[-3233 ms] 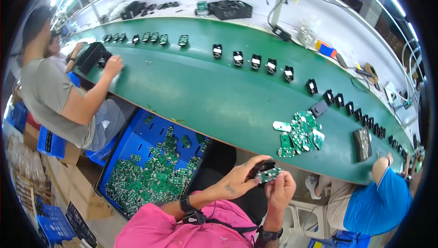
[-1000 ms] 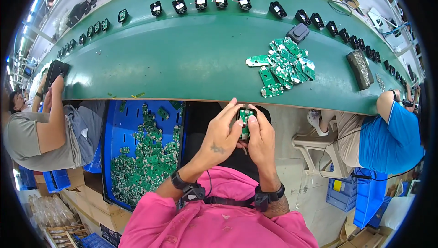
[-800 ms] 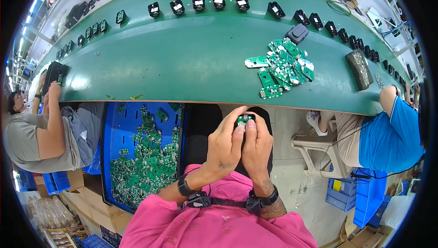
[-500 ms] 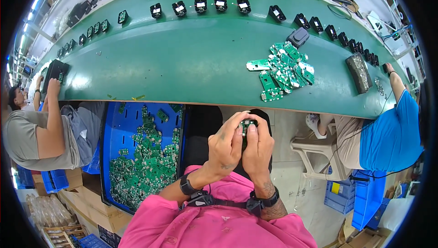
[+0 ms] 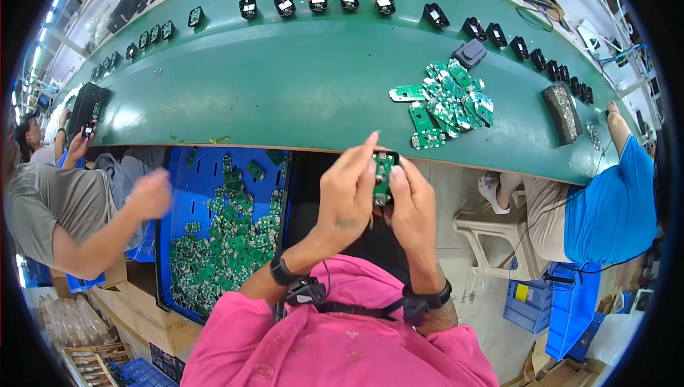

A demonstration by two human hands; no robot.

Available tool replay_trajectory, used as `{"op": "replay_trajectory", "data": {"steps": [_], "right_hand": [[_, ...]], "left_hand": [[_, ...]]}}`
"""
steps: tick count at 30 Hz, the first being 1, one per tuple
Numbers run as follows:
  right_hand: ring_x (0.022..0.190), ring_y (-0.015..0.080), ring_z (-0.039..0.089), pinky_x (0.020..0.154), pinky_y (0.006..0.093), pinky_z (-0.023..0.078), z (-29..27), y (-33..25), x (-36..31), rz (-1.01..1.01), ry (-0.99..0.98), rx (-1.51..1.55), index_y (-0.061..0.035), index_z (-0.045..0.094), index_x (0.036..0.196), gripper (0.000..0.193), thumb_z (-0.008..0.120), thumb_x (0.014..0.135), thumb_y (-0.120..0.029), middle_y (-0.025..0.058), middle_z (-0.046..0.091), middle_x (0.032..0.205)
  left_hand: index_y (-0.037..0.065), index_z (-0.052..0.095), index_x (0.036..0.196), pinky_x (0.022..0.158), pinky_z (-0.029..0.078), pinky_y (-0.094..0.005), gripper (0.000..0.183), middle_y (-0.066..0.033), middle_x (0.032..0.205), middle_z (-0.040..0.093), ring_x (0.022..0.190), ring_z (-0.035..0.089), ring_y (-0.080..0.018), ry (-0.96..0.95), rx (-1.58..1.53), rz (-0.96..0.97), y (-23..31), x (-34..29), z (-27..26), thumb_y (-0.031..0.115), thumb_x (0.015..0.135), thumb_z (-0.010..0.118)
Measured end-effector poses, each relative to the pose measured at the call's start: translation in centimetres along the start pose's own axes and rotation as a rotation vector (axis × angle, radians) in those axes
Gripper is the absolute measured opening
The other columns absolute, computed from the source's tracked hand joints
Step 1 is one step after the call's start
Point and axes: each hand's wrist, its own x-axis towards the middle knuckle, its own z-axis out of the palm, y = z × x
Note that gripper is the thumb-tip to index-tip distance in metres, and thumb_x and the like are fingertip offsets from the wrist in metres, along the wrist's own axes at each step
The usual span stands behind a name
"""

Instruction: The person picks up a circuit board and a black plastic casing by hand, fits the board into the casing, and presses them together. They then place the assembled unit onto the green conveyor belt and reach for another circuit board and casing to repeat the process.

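Observation:
Between my two hands is a small black plastic case with a green circuit board (image 5: 382, 179) seated in it, held just off the bench's front edge. My left hand (image 5: 346, 189) grips its left side, with one finger pointing up past the case. Closed on the right side is my right hand (image 5: 413, 200), its thumb on the board's face. A heap of green circuit boards (image 5: 449, 104) lies on the green bench (image 5: 278, 95), ahead and to the right. Touching the heap's far side is a dark grey case (image 5: 469, 53).
Black cases (image 5: 318, 0) stand in a long row along the bench's far part. Left of my legs, a blue tray (image 5: 187, 187) holds many loose boards. A dark block (image 5: 563, 113) sits at the right. Co-workers sit on both sides, one arm (image 5: 117, 223) reaching toward the tray.
My hands have risen slightly and opened up around the case, so more of the board shows. The left co-worker's arm has swung toward the blue tray.

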Motion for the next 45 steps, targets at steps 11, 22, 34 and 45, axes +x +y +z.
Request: {"op": "replay_trajectory", "data": {"steps": [11, 22, 34, 45], "right_hand": [[0.080, 0.0345, 0.071, 0.069, 0.0398, 0.054, 0.1, -0.9, -2.1, -0.069, 0.106, -0.298, 0.0054, 0.049, 0.137, 0.040, 0.047, 0.103, -0.015, 0.0249, 0.069, 0.095], [0.058, 0.0094, 0.053, 0.051, 0.0258, 0.040, -0.4, 1.8, 0.9, 0.148, -0.063, 0.098, 0.0024, 0.061, 0.128, 0.036, 0.047, 0.104, -0.021, 0.0040, 0.061, 0.074], [0.047, 0.0040, 0.048, 0.038, 0.0192, 0.032, 0.1, -1.8, 3.3, 0.261, -0.041, 0.327, 0.0018, 0.060, 0.123, 0.037, 0.049, 0.105, -0.028, -0.0008, 0.052, 0.061], [0.054, 0.0114, 0.055, 0.051, 0.0280, 0.045, 4.6, 0.2, 9.0, -0.011, -0.203, 0.021, 0.0055, 0.056, 0.127, 0.037, 0.062, 0.098, -0.016, 0.0037, 0.061, 0.070]], "left_hand": [[-0.011, 0.028, 0.150, 0.101, 0.049, -0.0431, 0.056, -0.0283, 0.139, 0.049, 0.119, 0.057, -0.0449, -0.117, 0.069, 0.164, 0.7, -2.1, 0.0, 0.001, 0.098, 0.045], [-0.016, 0.043, 0.139, 0.047, 0.051, -0.0251, 0.047, -0.0130, 0.104, 0.067, 0.054, 0.063, -0.0123, -0.185, -0.501, -0.526, -0.7, 0.5, -0.4, 0.005, 0.097, 0.048], [-0.007, 0.057, 0.126, 0.053, 0.059, -0.0223, 0.036, -0.0116, 0.098, 0.070, 0.063, 0.072, -0.0200, -0.254, -1.027, -0.806, 0.0, 5.2, -4.3, 0.017, 0.099, 0.061], [-0.002, 0.057, 0.128, 0.094, 0.050, -0.0380, 0.070, -0.0240, 0.122, 0.061, 0.104, 0.064, -0.0348, -0.202, 0.317, 0.092, -5.9, 10.5, -11.4, 0.024, 0.067, 0.078]]}}
